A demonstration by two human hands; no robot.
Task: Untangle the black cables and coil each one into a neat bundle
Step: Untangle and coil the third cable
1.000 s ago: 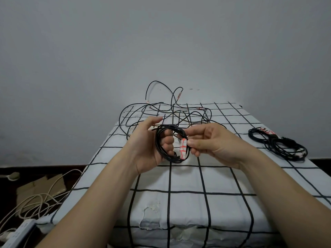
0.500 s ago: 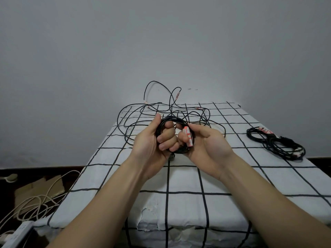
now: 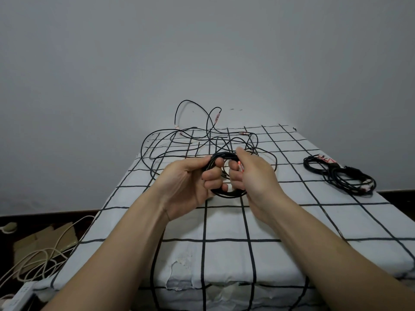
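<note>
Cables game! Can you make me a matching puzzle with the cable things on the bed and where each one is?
Things:
1. coiled cable
2. tangled cables
3. finished bundles
4. beige cords

Places:
A. on the floor, left of the bed
B. held in both hands
C. right side of the bed
D. far end of the bed, by the wall

Pairs: 1-B, 2-D, 3-C, 4-A

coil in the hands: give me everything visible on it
The black coil is thin, matte cable wound into several round loops, held upright above the checked sheet, facing the camera. The left hand grips its left side with fingers curled through the loop; the right hand grips its right side, pinching a pink-and-white tagged end. Its lower arc hangs clear below both hands.
</note>
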